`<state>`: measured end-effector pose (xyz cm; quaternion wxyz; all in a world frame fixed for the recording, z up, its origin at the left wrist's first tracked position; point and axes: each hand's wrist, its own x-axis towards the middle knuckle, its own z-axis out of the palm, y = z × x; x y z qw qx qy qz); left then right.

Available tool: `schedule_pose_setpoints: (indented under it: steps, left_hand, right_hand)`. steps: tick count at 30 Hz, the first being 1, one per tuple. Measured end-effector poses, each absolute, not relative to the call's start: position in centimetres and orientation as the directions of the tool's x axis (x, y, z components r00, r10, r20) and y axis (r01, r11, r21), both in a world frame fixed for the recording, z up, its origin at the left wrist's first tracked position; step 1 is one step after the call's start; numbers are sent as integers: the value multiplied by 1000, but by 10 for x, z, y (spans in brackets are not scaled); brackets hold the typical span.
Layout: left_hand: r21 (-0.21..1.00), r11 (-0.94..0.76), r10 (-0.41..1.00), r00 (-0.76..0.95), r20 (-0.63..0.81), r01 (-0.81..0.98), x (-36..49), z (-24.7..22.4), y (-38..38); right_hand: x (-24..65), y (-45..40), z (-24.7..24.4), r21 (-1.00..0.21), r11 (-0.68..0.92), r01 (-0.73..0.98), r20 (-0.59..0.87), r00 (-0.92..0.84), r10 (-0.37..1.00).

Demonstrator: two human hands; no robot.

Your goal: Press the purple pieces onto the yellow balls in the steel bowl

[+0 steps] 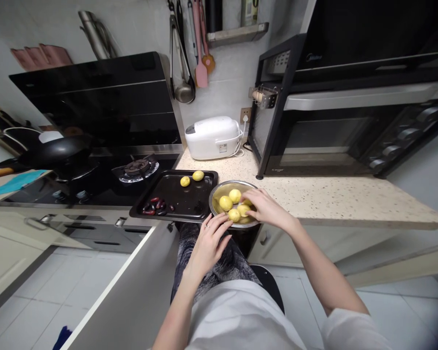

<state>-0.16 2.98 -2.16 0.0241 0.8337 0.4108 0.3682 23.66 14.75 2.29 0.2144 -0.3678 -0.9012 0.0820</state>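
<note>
A round metal bowl [215,190] holds several yellow lemons [225,202] and overhangs the counter's front edge slightly. My right hand [265,206] reaches into it from the right, its fingers curled around a lemon [243,210]. At the near left rim is my left hand [212,239], fingers stretched out and loosely apart, tips close to another lemon [234,215]. Left of the bowl lies a black baking tray [178,199]. Two lemons [191,178] sit toward its back, and several dark red, glossy oval pieces [157,206] lie at its front left.
A white rice cooker [214,138] stands behind the tray. To the right, an oven [324,136] sits on a counter [332,197]. The gas hob [136,169] with a black wok [58,150] is on the left. An open cabinet door [131,287] juts out below.
</note>
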Motion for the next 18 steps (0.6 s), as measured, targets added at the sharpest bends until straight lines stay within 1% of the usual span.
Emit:
schedule_pose_setpoints:
  steps: [3, 9, 14, 18]
  left_hand:
    - [351, -655, 709, 384, 592, 669, 0, -22, 30]
    - [338, -652, 709, 390, 587, 679, -1, -22, 30]
    - [339, -647, 712, 381, 590, 683, -1, -23, 31]
    - [354, -651, 715, 387, 582, 671, -1, -24, 32]
  right_hand:
    - [232, 145, 25, -308, 720, 622, 263, -672, 692]
    - [223, 156, 37, -258, 748, 611, 168, -735, 657]
    - [231, 162, 39, -296, 756, 584, 111, -765, 635]
    - [234, 163, 36, -316, 746, 586, 104, -760, 641]
